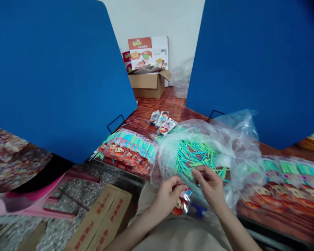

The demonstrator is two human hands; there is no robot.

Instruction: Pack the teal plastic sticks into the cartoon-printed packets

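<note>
My left hand (165, 196) is closed on a small clear packet (182, 205) printed with a red-haired cartoon figure, low in front of my lap. To its right, my right hand (211, 184) has thumb and fingers pinched together. Whatever those fingertips hold, if anything, is too small to make out. Just beyond them lies a large clear plastic bag (165, 153), its mouth spread wide. Loose thin green and blue sticks (195, 153) fill the opening.
Rows of filled cartoon packets (132, 151) lie left of the bag, with more packets (290, 188) at right. Small picture packs (163, 120) sit behind. An open carton (148, 83) stands at the back between two blue panels (54, 69). Taped boxes (102, 216) and a pink stool (54, 195) are below left.
</note>
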